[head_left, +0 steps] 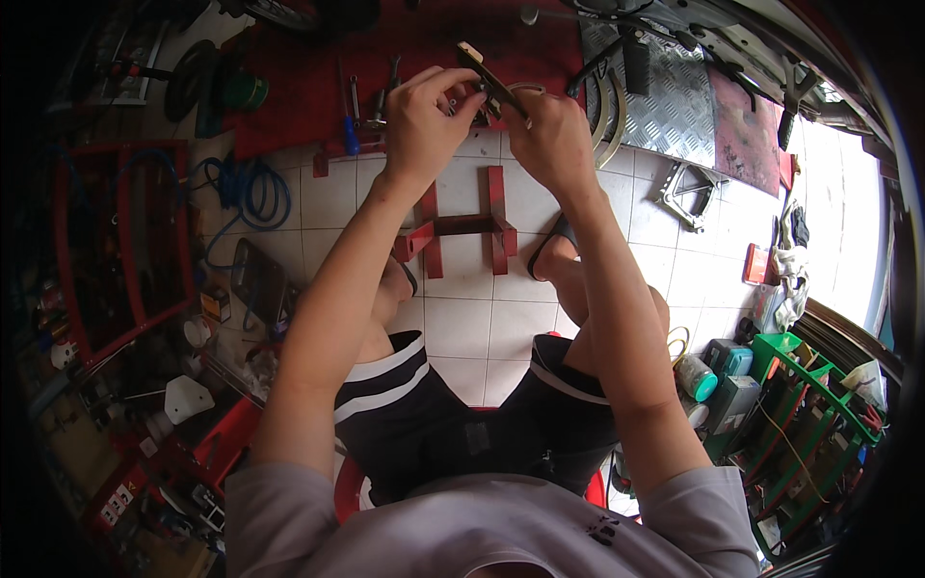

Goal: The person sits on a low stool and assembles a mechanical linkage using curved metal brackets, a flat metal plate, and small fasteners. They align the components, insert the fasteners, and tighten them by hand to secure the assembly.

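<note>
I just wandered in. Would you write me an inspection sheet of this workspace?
Surface: red platform, stained, with a patterned metal plate toward the right.
Job's things: long dark and brass-coloured part, raised in the hands; its exact kind is unclear.
Clutter: blue-handled screwdriver and wrench on the platform; curved strips by the plate.
Hands: right hand grips the part; left hand has its fingertips at it, hold unclear.
Cables: blue hose or cable, coiled at left.
Surroundings: pale tiled floor bearing a red metal stand; filled green rack at right.
</note>
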Tool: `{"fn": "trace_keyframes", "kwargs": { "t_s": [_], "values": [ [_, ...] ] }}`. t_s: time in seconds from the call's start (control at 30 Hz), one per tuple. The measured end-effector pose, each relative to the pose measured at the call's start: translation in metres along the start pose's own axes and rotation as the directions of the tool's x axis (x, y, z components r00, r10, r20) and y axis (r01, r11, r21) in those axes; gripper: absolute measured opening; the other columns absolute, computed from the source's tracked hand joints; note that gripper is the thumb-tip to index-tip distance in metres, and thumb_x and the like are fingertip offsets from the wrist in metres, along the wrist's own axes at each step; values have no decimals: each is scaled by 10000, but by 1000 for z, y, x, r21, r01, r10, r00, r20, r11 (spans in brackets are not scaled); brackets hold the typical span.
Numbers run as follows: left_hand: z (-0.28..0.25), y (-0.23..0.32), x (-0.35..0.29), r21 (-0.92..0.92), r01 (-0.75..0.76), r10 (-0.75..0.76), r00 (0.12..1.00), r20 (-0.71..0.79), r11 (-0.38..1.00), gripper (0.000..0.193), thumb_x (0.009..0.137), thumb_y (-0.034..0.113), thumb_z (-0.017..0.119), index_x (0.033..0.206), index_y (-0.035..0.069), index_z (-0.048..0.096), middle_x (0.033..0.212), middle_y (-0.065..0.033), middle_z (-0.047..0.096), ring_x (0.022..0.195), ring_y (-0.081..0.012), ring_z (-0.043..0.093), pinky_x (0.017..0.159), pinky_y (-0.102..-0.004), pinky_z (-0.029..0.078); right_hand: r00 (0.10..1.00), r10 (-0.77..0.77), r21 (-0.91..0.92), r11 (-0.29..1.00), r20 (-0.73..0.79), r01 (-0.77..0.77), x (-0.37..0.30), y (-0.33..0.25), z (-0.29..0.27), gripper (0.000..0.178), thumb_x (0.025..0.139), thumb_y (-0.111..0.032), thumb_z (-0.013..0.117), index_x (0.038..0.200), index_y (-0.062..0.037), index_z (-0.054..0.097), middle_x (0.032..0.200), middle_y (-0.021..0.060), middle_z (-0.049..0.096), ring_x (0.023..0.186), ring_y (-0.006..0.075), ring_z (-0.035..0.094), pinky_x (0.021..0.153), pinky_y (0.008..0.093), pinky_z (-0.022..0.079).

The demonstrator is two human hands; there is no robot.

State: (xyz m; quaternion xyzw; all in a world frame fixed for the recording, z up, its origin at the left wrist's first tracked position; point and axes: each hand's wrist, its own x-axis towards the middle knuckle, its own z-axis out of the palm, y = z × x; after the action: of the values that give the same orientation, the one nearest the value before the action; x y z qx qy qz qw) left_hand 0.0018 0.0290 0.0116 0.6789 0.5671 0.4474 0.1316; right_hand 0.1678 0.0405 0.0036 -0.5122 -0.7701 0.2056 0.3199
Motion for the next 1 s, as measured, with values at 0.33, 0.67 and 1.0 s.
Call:
{"fn": "trace_keyframes", "kwargs": {
  "t_s": [0.33,0.67,1.0],
  "values": [
    [2,-2,-1,-42,47,-47,999,-2,998,123,779,110,756,863,26,723,674,-58,667,495,-168,585,492,-285,444,1000,12,-2,1000,17,-12,1,-3,-2,198,857,-182,636,731,-28,629,654,181,610,640,395,616,588,482,500],
    [3,-6,-2,-34,-7,7,1000,-1,999,113,825,150,753,851,40,743,578,-43,658,479,-87,592,476,-240,414,999,29,5,1000,31,-29,1,-2,-3,183,846,-172,642,737,-26,636,661,183,614,653,402,619,596,483,505],
    [5,-6,-2,-12,32,-32,999,17,999,129,803,125,762,901,42,745,563,-30,637,453,-70,532,457,-240,382,997,62,8,998,56,-62,0,-6,-7,149,847,-152,630,775,-24,657,664,194,612,642,404,613,589,474,492]
  ]
}}
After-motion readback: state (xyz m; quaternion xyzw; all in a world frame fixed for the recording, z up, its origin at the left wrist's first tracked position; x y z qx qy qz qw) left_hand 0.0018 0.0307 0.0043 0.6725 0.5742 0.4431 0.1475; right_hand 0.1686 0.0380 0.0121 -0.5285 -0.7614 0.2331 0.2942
